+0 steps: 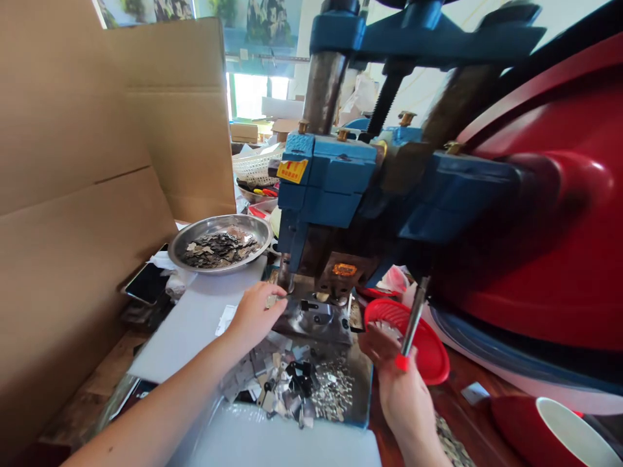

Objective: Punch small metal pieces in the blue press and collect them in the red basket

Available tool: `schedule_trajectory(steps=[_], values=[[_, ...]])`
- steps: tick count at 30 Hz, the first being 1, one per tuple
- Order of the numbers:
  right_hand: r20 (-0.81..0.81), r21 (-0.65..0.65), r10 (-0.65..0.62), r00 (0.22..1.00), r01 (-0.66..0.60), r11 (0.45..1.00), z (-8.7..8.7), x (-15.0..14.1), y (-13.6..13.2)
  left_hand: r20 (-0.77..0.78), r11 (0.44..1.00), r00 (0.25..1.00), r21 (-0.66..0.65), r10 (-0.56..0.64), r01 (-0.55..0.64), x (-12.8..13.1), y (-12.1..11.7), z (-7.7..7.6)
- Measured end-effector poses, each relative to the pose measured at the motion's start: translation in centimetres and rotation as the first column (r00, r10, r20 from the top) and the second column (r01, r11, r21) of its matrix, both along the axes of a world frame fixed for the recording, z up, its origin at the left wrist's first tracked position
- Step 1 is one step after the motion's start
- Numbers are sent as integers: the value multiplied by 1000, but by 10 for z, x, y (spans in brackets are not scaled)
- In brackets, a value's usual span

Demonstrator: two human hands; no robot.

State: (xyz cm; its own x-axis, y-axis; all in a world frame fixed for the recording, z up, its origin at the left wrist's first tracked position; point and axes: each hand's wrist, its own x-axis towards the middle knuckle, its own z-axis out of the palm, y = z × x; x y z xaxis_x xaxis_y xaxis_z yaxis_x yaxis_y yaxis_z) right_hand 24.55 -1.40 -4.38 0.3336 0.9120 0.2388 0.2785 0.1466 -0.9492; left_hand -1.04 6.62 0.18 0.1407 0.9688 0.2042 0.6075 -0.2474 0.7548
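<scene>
My left hand (256,313) reaches to the left edge of the metal die (316,318) at the foot of a blue press (335,175). Its thumb and forefinger are apart, and I see nothing held between them. My right hand (406,389) is at the lower end of a steel lever (416,314) with a red tip. The fingers stretch out behind the lever and look loose, not wrapped round it. Flat metal pieces (285,379) and small bright scraps (333,392) lie heaped in front of the die.
A steel bowl (221,224) of thin metal pieces stands at the left, by a cardboard sheet (180,123) and a phone (146,283). A red basket (433,353) sits behind my right hand. A large red round object (549,214) fills the right side. Another red bowl (516,421) is near the corner.
</scene>
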Motion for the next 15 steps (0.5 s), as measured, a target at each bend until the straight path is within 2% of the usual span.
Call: schedule_trajectory(steps=[2,4,6,8,10,12,14,15], values=[[-151,1,34,988,-35,999,-2,5,-11,-60,998,997,-31,-48,46,-15,-9,-1],[-205,12,15,979,-13,1000,-2,4,-16,-130,996,988,-45,-78,73,-25,-18,-6],[-249,21,9,969,-4,1000,-3,1,-15,-210,993,971,-41,-114,108,-30,-24,-11],[-365,9,29,930,-27,1000,-3,-3,-10,-290,984,940,-51,-179,172,-32,-27,-14],[-443,-44,6,896,-29,999,-3,-6,-2,-354,970,903,-80,-244,230,-32,-28,-14],[-348,-137,-58,936,11,991,-1,-11,10,-395,965,880,-107,-264,241,-32,-27,-13],[-102,-191,-55,993,35,981,2,-17,28,-421,968,871,-123,-251,220,-30,-25,-12],[19,-165,-14,1000,17,986,4,-21,38,-430,970,869,-129,-244,208,-29,-25,-11]])
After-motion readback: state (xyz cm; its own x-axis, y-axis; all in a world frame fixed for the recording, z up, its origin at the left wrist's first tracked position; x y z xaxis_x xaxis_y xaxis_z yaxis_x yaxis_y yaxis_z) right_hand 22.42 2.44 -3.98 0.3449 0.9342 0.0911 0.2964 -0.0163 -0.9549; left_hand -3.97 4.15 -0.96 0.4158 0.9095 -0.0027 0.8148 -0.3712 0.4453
